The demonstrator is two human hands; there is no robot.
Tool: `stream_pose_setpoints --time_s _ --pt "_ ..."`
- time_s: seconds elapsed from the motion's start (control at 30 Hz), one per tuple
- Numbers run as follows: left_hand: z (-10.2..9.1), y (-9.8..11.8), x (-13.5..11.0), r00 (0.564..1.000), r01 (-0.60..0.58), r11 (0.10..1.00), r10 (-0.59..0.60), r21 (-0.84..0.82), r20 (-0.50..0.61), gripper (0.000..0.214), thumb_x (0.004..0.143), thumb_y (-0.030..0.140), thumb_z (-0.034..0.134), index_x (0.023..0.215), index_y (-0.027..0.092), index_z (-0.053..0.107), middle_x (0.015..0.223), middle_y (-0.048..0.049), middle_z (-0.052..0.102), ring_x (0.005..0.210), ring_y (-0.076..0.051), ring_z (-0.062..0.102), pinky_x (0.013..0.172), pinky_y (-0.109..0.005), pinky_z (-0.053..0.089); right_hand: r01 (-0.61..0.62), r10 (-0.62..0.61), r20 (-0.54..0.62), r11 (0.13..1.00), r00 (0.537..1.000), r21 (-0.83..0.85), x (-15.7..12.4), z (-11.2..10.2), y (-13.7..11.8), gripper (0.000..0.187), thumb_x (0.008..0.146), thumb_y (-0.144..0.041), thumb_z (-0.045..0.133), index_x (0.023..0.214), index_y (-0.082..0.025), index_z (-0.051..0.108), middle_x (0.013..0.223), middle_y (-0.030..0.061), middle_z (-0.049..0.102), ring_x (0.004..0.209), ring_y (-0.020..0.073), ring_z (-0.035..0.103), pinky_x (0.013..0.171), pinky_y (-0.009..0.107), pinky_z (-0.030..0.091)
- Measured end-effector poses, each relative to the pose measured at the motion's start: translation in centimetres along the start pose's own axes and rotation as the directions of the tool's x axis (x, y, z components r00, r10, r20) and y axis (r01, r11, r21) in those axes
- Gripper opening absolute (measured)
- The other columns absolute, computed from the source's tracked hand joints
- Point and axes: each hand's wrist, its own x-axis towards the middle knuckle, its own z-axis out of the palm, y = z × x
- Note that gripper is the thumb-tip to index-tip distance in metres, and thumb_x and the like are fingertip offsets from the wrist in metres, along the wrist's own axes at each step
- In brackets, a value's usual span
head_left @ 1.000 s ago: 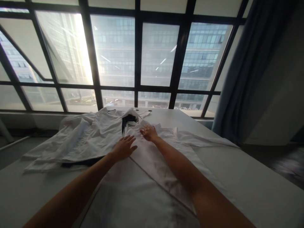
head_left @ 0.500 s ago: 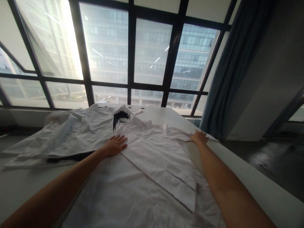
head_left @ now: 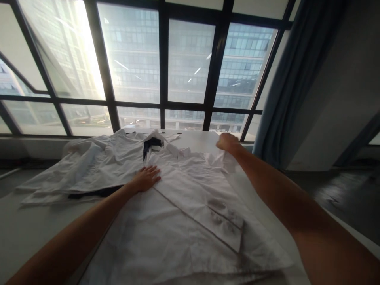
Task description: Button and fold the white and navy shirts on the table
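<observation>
A white shirt point(head_left: 178, 221) lies spread on the table in front of me, its collar end away from me. One sleeve point(head_left: 219, 225) is folded diagonally across its body, and the cuff end is bunched up. My left hand point(head_left: 147, 178) rests flat on the shirt's upper left part with the fingers apart. Raised above the far right side of the table, my right hand point(head_left: 228, 142) is closed on the shirt's cloth near the right shoulder, which is pulled up beneath it. The fingertips of that hand are hidden.
More white garments point(head_left: 92, 158) lie heaped on the left, with dark cloth point(head_left: 152, 143) showing near the collar. The white table point(head_left: 202, 140) reaches to large black-framed windows point(head_left: 190, 63). A blue curtain point(head_left: 282, 99) hangs at the right.
My right hand has risen and moved left and away from me, lifting the shirt's right edge. The folded sleeve's cuff has bunched up. My left hand has stayed nearly in place.
</observation>
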Motion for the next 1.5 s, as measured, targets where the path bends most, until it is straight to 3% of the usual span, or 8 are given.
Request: stream_pose_setpoints --time_s 0.1,0.17,0.33,0.5,0.7,1.03,1.17,1.5 --pt "-1.2 1.4 -0.6 0.985 0.000 1.000 -0.002 -0.009 -0.174 0.041 0.097 0.041 0.040 0.126 0.020 0.059 0.138 -0.0117 0.055 0.130 -0.027 0.048 0.111 -0.046 0.030 0.277 -0.426 0.345 0.871 0.836 0.405 -4.4 -0.8 -6.7 0.056 0.086 -0.053 0.062 0.122 -0.010 0.062 0.108 0.0151 0.069 0.094 0.0227 0.066 0.083 0.034 0.053" --pt "-2.1 2.5 -1.3 0.975 0.046 0.991 -0.071 -0.122 -0.210 0.042 0.100 0.040 0.030 0.119 0.021 0.062 0.121 -0.0104 0.066 0.116 -0.025 0.058 0.103 -0.043 0.039 0.388 -0.569 0.285 0.776 0.772 0.498 -6.8 -0.6 -8.6 0.058 0.086 -0.054 0.062 0.129 -0.014 0.058 0.113 0.0124 0.069 0.092 0.0188 0.066 0.084 0.029 0.051" --pt "-3.4 5.4 -3.1 0.988 0.072 0.903 -0.122 -0.424 -0.090 0.054 0.099 0.049 0.027 0.133 0.015 0.052 0.114 -0.0130 0.067 0.104 -0.024 0.064 0.092 -0.037 0.048 0.395 -0.448 0.217 0.885 0.868 0.247 -9.9 3.2 -6.0 0.037 0.091 -0.042 0.056 0.111 -0.015 0.071 0.110 0.0103 0.071 0.089 0.0194 0.065 0.078 0.025 0.048" --pt "-4.5 9.6 -3.0 0.968 -0.234 0.946 0.205 -0.225 -0.145 0.050 0.089 0.044 0.057 0.134 0.022 0.055 0.143 -0.0116 0.050 0.130 -0.030 0.045 0.105 -0.047 0.035 0.526 -0.577 0.251 0.815 0.777 0.244 -11.1 8.9 -2.3 0.022 0.089 -0.028 0.056 0.095 -0.021 0.076 0.092 0.0026 0.074 0.084 0.0163 0.065 0.077 0.022 0.047" --pt "-5.3 14.3 -0.3 0.924 -0.377 0.913 0.383 -0.153 0.011 0.020 0.088 0.028 0.060 0.103 0.023 0.071 0.113 -0.0051 0.070 0.109 -0.024 0.060 0.101 -0.042 0.032 0.489 -0.508 -0.033 0.807 0.861 0.332 -9.8 13.2 1.1 0.030 0.091 -0.023 0.050 0.111 -0.018 0.071 0.115 0.0074 0.070 0.104 0.0193 0.063 0.094 0.027 0.045" --pt "-7.1 8.8 -3.2 0.936 -0.341 0.652 0.305 -0.677 -0.177 0.015 0.088 0.031 0.054 0.093 0.017 0.056 0.128 -0.0121 0.062 0.104 -0.020 0.061 0.087 -0.033 0.047 0.351 -0.380 0.062 0.897 0.923 0.270 -7.6 15.3 5.8 0.033 0.094 -0.026 0.044 0.116 -0.021 0.068 0.128 0.0055 0.063 0.117 0.0183 0.057 0.103 0.028 0.040" --pt "-6.9 7.4 -5.9 0.956 -0.282 0.784 0.281 -0.553 -0.088 0.029 0.082 0.024 0.061 0.110 0.018 0.056 0.113 -0.0083 0.069 0.083 -0.016 0.060 0.081 -0.033 0.049 0.333 -0.348 0.039 0.920 0.937 0.205 -7.5 15.3 5.8 0.035 0.092 -0.020 0.046 0.120 -0.020 0.066 0.133 0.0065 0.060 0.121 0.0197 0.054 0.104 0.029 0.039" --pt "-6.9 11.7 -4.3 0.875 -0.461 0.862 0.481 -0.208 0.051 0.084 0.072 -0.001 0.044 0.150 0.028 0.031 0.144 -0.0052 0.050 0.127 -0.023 0.050 0.104 -0.039 0.036 0.375 -0.375 -0.018 0.920 0.927 0.118 -8.3 15.1 5.3 0.040 0.088 -0.018 0.049 0.125 -0.023 0.064 0.138 0.0056 0.055 0.124 0.0213 0.050 0.105 0.033 0.038"
